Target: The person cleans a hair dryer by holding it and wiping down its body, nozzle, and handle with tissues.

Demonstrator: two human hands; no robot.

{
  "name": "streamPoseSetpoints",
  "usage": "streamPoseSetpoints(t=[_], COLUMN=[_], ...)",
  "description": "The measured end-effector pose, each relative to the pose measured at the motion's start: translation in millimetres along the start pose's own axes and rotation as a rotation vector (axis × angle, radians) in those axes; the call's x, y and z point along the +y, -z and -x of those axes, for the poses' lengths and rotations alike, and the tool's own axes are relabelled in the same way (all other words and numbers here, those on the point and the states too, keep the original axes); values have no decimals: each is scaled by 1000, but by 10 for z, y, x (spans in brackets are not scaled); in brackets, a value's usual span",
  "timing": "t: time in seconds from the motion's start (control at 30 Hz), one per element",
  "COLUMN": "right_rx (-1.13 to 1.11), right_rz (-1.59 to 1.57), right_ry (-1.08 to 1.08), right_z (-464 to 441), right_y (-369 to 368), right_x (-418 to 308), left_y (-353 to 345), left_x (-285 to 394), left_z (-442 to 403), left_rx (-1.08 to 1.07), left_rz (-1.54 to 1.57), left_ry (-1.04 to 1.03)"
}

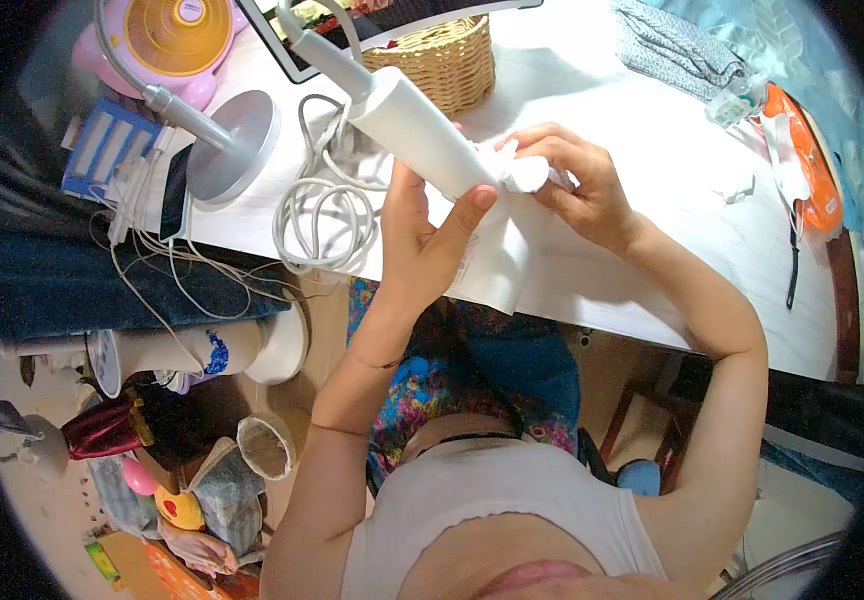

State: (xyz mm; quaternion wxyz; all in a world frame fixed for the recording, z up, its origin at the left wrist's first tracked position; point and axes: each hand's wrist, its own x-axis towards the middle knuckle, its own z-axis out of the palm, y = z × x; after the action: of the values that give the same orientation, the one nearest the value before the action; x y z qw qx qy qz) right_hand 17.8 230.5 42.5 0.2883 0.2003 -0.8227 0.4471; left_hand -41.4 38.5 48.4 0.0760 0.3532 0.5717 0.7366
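A long white appliance body [420, 130] with a grey neck and a cord at its upper end slants across the table's front part. My left hand [424, 240] is closed around its lower part, thumb on the right side, most fingers hidden behind it. My right hand [592, 190] pinches a crumpled white tissue [526, 172] against or close beside the appliance's lower end; exact contact is hidden. Below my hands, a white sheet or flap [497, 275] with faint print hangs at the table's edge. Coiled white cable [324, 225] lies left of my left hand.
A wicker basket [452, 65] and a dark-framed screen [297, 70] stand behind. Left are a round grey lamp base [234, 148], a phone [175, 195] and a pink heater [177, 35]. Right lie an orange packet [814, 170], a grey cloth [677, 50] and a crumpled tissue [735, 184].
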Motion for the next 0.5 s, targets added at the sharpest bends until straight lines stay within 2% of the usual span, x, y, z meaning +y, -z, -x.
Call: streamPoseSetpoints(t=[0.07,0.13,0.3,0.4,0.5], right_rx=[20,41,4,-22,-50], right_rz=[203,363,372,342,260], right_ry=[159,313,422,474,398], right_z=[-17,-32,-8,1,-4], right_y=[37,46,-2,-32,46], right_x=[-59,-114,-211,-234,-280], left_y=[-21,15,328,425,333], left_x=[37,124,162,53,80], left_z=[-30,-100,-455,-538,-490], left_rx=[40,-15,-275,-382,-354], left_rz=[39,134,263,407,467], left_ry=[-58,13,244,248,324])
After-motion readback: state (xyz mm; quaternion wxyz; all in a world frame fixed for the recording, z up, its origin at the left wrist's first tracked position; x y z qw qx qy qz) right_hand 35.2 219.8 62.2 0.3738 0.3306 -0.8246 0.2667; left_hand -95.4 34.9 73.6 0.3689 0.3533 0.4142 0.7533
